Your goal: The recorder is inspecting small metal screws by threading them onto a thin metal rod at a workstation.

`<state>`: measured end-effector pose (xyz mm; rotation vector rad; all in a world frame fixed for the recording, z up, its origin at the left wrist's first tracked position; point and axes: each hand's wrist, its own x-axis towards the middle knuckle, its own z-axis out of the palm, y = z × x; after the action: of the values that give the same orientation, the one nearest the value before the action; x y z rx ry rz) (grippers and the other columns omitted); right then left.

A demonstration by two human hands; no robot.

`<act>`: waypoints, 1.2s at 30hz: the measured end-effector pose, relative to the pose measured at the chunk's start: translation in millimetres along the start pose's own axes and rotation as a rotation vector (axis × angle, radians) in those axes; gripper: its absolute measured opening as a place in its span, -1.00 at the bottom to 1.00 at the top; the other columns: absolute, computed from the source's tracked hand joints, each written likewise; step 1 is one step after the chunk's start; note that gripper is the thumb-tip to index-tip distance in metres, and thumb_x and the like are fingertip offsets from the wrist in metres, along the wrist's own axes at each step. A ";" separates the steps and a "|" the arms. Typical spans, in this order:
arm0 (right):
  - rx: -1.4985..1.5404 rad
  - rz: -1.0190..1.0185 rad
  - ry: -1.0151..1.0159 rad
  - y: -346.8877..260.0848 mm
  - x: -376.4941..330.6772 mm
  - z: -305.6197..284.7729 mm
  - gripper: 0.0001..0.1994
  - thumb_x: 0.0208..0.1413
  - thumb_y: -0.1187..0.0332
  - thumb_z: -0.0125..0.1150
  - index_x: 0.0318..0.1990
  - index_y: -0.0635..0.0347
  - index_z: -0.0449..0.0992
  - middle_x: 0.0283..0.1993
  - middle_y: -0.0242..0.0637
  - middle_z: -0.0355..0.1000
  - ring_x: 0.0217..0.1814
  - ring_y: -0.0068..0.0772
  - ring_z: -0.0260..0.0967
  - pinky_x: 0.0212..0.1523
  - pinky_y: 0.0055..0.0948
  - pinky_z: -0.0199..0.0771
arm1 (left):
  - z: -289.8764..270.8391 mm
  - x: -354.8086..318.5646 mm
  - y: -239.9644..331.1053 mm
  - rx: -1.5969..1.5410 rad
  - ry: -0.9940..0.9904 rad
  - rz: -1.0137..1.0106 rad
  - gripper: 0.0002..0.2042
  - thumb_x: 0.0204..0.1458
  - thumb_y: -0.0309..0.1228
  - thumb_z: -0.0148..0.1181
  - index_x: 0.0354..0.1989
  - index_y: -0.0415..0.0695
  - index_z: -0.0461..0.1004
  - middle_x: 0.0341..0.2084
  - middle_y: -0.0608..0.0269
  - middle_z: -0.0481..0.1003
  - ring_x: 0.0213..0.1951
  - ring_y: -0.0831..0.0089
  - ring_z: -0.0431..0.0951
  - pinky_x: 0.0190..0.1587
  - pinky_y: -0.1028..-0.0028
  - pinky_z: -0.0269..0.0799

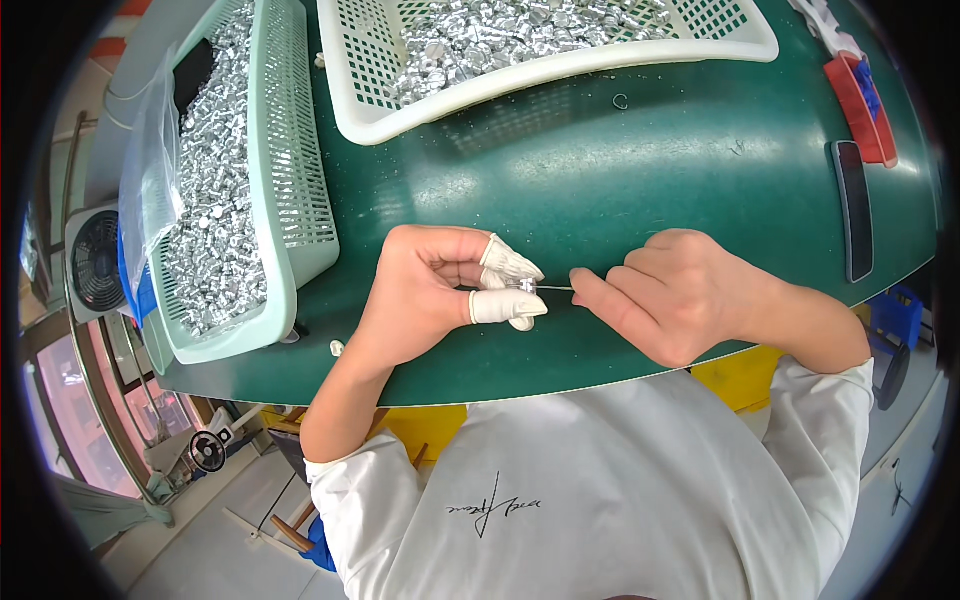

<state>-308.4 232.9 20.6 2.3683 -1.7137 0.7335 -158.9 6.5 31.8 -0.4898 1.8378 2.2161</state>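
Observation:
My left hand (430,287), with white finger cots over several fingertips, pinches a small shiny metal part (527,286) above the table. Closed around the handle end of a thin metal rod-like tool (556,289) is my right hand (668,298); its grip hides the rest of that tool. The tool's far end meets the metal part between my left fingertips. Whether the tip sits inside the part or only touches it, I cannot tell.
A white basket (560,66) of small metal parts stands at the back, and a pale green basket (290,170) of similar parts at the left. A phone (853,210) and a red bin (864,110) lie at the right of the green table (600,170).

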 end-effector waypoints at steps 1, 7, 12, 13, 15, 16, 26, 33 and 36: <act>-0.014 0.002 -0.006 -0.4 -0.3 -0.3 -0.76 0.00 0.50 0.40 -0.23 0.53 0.59 -0.67 -0.44 0.21 -0.73 -0.53 0.20 -0.75 -0.45 0.13 | 0.5 0.1 2.1 0.000 0.001 0.001 -0.76 -0.14 -0.71 0.53 -0.28 -0.46 0.63 -0.40 0.04 0.63 -0.35 0.34 0.69 -0.28 0.43 0.66; 0.301 0.153 0.055 4.9 2.5 8.9 -0.83 0.03 0.51 0.42 -0.23 0.39 0.62 -0.62 -0.35 0.38 -0.70 -0.42 0.33 -0.73 -0.40 0.20 | 3.9 0.2 -5.0 0.375 0.016 0.322 -0.79 -0.10 -0.62 0.52 -0.29 -0.40 0.66 -0.42 0.07 0.65 -0.35 0.37 0.69 -0.33 0.45 0.61; 0.683 0.307 0.028 0.1 3.2 8.3 -0.89 0.09 0.50 0.43 -0.22 0.24 0.67 -0.53 -0.31 0.55 -0.65 -0.34 0.43 -0.69 -0.41 0.27 | 9.6 5.9 -8.1 0.713 -0.038 0.862 -0.76 -0.24 -0.54 0.57 -0.36 -0.30 0.69 -0.40 0.09 0.66 -0.41 0.31 0.69 -0.34 0.50 0.60; 0.733 0.352 0.050 2.5 4.3 3.2 -0.90 0.10 0.49 0.43 -0.23 0.25 0.67 -0.53 -0.30 0.55 -0.66 -0.34 0.42 -0.69 -0.41 0.28 | 9.7 4.0 -5.6 0.707 -0.023 0.834 -0.75 -0.25 -0.53 0.59 -0.36 -0.31 0.69 -0.40 0.09 0.66 -0.43 0.32 0.69 -0.35 0.50 0.60; 0.783 0.396 0.073 6.7 4.2 -0.3 -0.91 0.11 0.49 0.42 -0.24 0.26 0.67 -0.53 -0.30 0.55 -0.66 -0.34 0.42 -0.68 -0.41 0.29 | 6.9 1.2 -3.4 0.706 0.028 0.829 -0.74 -0.25 -0.53 0.59 -0.35 -0.31 0.69 -0.41 0.07 0.67 -0.45 0.34 0.68 -0.37 0.50 0.59; 0.731 0.379 0.099 8.7 3.4 -0.3 -0.89 0.09 0.49 0.44 -0.23 0.26 0.67 -0.54 -0.31 0.55 -0.67 -0.34 0.41 -0.69 -0.40 0.28 | 5.5 1.3 -3.0 0.646 0.042 0.771 -0.73 -0.25 -0.53 0.60 -0.34 -0.33 0.69 -0.41 0.06 0.67 -0.44 0.36 0.68 -0.37 0.50 0.58; 0.247 0.174 0.173 9.8 -0.1 5.2 -0.78 -0.01 0.51 0.50 -0.19 0.30 0.65 -0.66 -0.41 0.37 -0.75 -0.41 0.27 -0.74 -0.44 0.21 | 3.6 3.9 -5.1 0.507 0.063 0.582 -0.74 -0.23 -0.62 0.55 -0.31 -0.38 0.68 -0.41 0.08 0.66 -0.41 0.44 0.64 -0.34 0.52 0.53; 0.342 0.148 0.081 8.1 2.6 8.5 -0.81 0.01 0.50 0.51 -0.21 0.27 0.67 -0.65 -0.41 0.39 -0.75 -0.42 0.28 -0.73 -0.44 0.22 | 11.2 5.3 -8.2 0.583 -0.007 0.706 -0.73 -0.26 -0.57 0.61 -0.34 -0.34 0.69 -0.41 0.10 0.66 -0.39 0.36 0.67 -0.31 0.44 0.60; 0.572 0.271 0.203 10.0 3.8 7.4 -0.88 0.04 0.47 0.51 -0.26 0.23 0.69 -0.60 -0.36 0.50 -0.71 -0.41 0.35 -0.72 -0.46 0.23 | 10.8 4.3 -5.7 0.620 0.095 0.848 -0.74 -0.27 -0.58 0.61 -0.36 -0.34 0.69 -0.41 0.10 0.65 -0.40 0.34 0.69 -0.31 0.46 0.62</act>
<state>-314.5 223.3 14.2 2.2717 -1.9508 1.6389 -161.9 17.9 26.7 0.3845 2.9982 1.8066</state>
